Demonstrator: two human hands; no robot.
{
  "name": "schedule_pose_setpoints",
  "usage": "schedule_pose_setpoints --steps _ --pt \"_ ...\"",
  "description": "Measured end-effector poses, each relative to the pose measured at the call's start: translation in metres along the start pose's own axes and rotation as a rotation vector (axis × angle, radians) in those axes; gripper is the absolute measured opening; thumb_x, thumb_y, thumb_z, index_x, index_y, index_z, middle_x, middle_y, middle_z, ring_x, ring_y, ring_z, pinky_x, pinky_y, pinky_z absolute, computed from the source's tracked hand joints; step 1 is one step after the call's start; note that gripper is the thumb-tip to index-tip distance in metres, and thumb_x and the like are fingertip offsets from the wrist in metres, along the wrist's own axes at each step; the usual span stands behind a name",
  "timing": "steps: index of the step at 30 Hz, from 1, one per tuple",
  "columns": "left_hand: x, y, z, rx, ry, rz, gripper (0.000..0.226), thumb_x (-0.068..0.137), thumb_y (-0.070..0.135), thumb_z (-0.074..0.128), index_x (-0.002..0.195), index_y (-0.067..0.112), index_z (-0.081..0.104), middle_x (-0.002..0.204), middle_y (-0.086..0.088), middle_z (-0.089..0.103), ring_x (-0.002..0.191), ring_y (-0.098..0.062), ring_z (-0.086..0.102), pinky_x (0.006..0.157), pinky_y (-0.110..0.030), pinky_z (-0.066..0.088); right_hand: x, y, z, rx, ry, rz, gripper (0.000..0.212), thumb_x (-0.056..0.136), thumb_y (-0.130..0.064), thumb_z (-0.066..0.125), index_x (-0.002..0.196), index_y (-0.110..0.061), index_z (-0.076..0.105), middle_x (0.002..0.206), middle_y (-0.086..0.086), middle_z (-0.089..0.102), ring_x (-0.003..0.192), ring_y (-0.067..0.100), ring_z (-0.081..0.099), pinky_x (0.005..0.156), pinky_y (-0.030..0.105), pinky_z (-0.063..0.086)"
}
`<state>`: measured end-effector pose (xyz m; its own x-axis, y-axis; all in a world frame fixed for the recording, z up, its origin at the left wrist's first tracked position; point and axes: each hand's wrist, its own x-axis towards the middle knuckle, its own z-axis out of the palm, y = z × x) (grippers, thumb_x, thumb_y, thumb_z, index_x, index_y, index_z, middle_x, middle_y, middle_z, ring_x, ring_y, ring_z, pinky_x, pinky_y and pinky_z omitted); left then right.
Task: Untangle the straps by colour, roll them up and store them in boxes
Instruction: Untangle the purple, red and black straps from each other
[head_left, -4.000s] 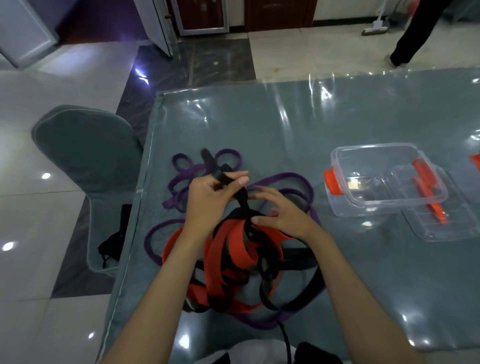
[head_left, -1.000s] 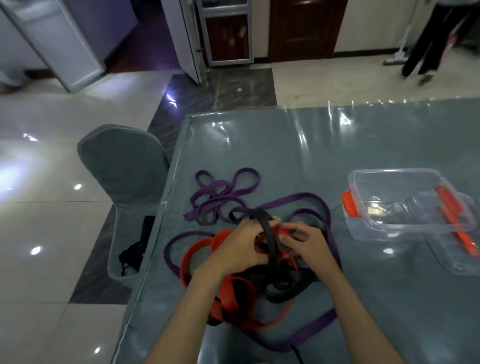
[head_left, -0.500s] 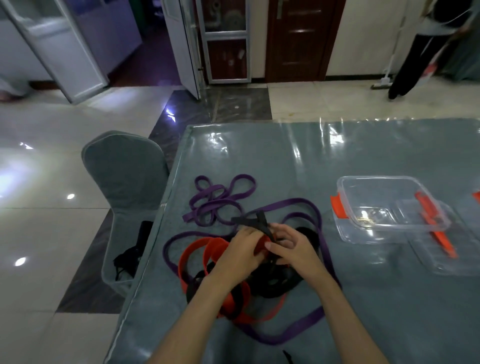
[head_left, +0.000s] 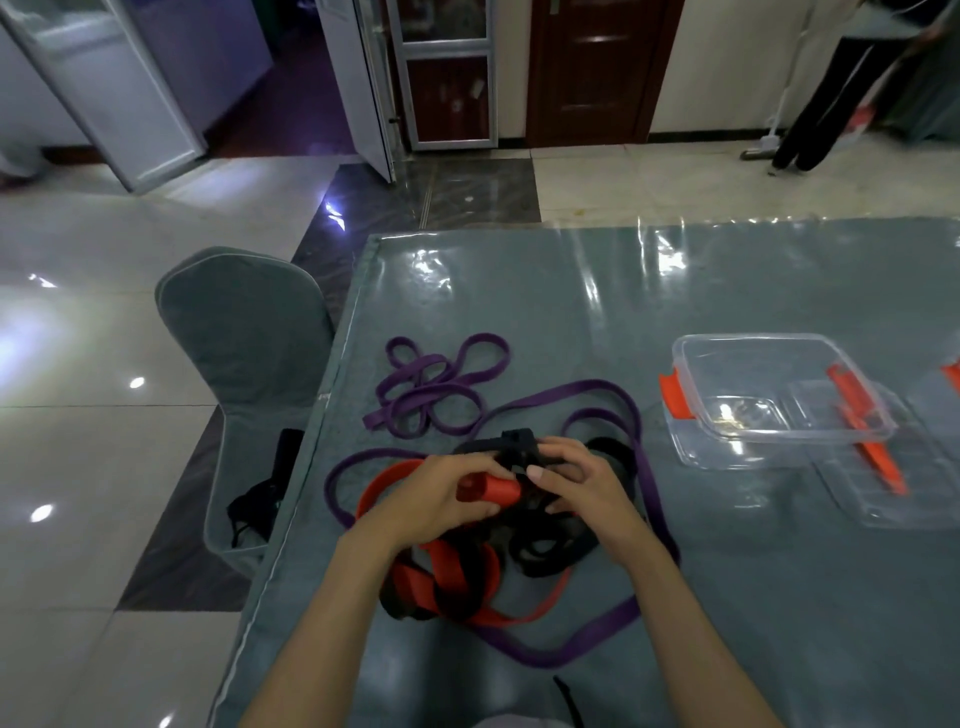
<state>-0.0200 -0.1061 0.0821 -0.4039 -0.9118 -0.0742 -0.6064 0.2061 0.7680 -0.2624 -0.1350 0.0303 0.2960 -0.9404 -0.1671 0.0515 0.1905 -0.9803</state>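
Grey-green plastic-covered table (head_left: 779, 597), tangle at near-left. Red strap (head_left: 457, 577) loop pinched in my left hand (head_left: 441, 501), fingers curled round it; my right hand (head_left: 576, 486) fingers pinch black strap (head_left: 550, 553) to pull the 2 colours apart. Purple strap (head_left: 613, 395) lies loose around them. Clear box (head_left: 769, 392) waits open at right, empty.

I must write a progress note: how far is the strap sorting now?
Done: nothing is stored; the clear box is empty, and no finished roll shows. In hand: the left hand grips a loop of red strap, and the right hand holds black strap at the tangle. Left: the purple strap loops around the pile, so separating, rolling and boxing all remain.
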Motion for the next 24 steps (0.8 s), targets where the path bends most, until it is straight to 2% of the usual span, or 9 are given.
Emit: schedule_pose_setpoints --steps 4,6,8,10,13,17,19,21,24 --pt "-0.010 -0.021 -0.028 -0.090 0.094 -0.179 0.031 0.093 0.019 0.081 0.115 0.035 0.068 0.112 0.015 0.073 0.105 -0.005 0.071 0.094 -0.035 0.059 0.014 0.008 -0.007 0.041 0.157 -0.031 0.014 0.092 -0.017 0.083 0.098 -0.028 0.079 0.105 0.003 0.080 0.098 0.017 0.076 0.079 0.023 0.059" --pt "-0.012 -0.033 -0.041 -0.060 0.197 -0.263 0.036 0.090 0.017 0.082 0.106 0.041 0.062 0.103 0.015 0.072 0.094 0.000 0.069 0.082 -0.025 0.056 0.023 0.014 -0.015 0.046 0.275 -0.079 0.010 0.093 -0.015 0.080 0.096 -0.025 0.079 0.104 0.004 0.082 0.100 0.016 0.076 0.085 0.019 0.057" --pt "-0.014 -0.045 -0.051 0.034 0.273 -0.346 0.041 0.087 0.014 0.081 0.104 0.040 0.054 0.102 0.015 0.068 0.091 -0.002 0.065 0.077 -0.024 0.054 0.030 0.016 -0.024 0.064 0.366 -0.100 0.012 0.091 -0.032 0.080 0.099 -0.023 0.078 0.104 0.006 0.082 0.099 0.015 0.077 0.083 0.017 0.056" --pt "-0.013 -0.054 -0.054 0.185 0.307 -0.409 0.040 0.085 0.011 0.079 0.107 0.031 0.052 0.105 0.007 0.064 0.093 -0.014 0.066 0.079 -0.037 0.057 0.036 0.019 -0.033 0.059 0.424 -0.123 0.024 0.091 -0.043 0.077 0.101 -0.021 0.079 0.101 0.007 0.082 0.095 0.016 0.077 0.080 0.018 0.057" --pt "-0.003 -0.064 -0.049 0.386 0.209 -0.502 0.037 0.085 0.011 0.077 0.116 0.024 0.059 0.123 0.001 0.055 0.114 -0.026 0.061 0.097 -0.049 0.053 0.046 0.023 -0.040 0.044 0.439 -0.147 0.027 0.095 -0.045 0.074 0.099 -0.019 0.079 0.096 0.009 0.082 0.084 0.019 0.076 0.074 0.023 0.059" --pt "0.017 -0.070 -0.025 0.522 0.045 -0.615 0.049 0.090 0.015 0.071 0.134 0.032 0.060 0.152 0.001 0.039 0.152 -0.027 0.028 0.126 -0.061 0.018 0.054 0.022 -0.043 0.016 0.436 -0.119 0.029 0.096 -0.048 0.074 0.097 -0.019 0.078 0.092 0.009 0.081 0.072 0.017 0.071 0.065 0.022 0.057" --pt "0.031 -0.069 -0.007 0.530 0.124 -0.488 0.048 0.090 0.013 0.070 0.135 0.027 0.063 0.150 -0.002 0.045 0.147 -0.029 0.035 0.125 -0.051 0.025 0.056 0.017 -0.043 0.076 0.444 -0.094 0.029 0.096 -0.046 0.074 0.096 -0.017 0.077 0.090 0.011 0.080 0.066 0.017 0.067 0.060 0.023 0.056" --pt "0.046 -0.065 0.010 0.388 0.166 -0.347 0.036 0.092 0.010 0.070 0.127 0.018 0.070 0.131 -0.004 0.061 0.127 -0.027 0.056 0.108 -0.035 0.043 0.058 0.012 -0.044 0.139 0.443 -0.082 0.026 0.095 -0.043 0.075 0.094 -0.018 0.078 0.084 0.012 0.078 0.059 0.016 0.064 0.055 0.023 0.054" --pt "0.067 -0.065 0.035 0.233 0.048 -0.302 0.032 0.098 0.015 0.069 0.130 0.015 0.069 0.125 -0.002 0.066 0.120 -0.023 0.063 0.098 -0.027 0.047 0.061 0.003 -0.042 0.195 0.418 -0.097 0.024 0.094 -0.042 0.077 0.094 -0.018 0.078 0.073 0.008 0.072 0.050 0.012 0.055 0.048 0.020 0.047"
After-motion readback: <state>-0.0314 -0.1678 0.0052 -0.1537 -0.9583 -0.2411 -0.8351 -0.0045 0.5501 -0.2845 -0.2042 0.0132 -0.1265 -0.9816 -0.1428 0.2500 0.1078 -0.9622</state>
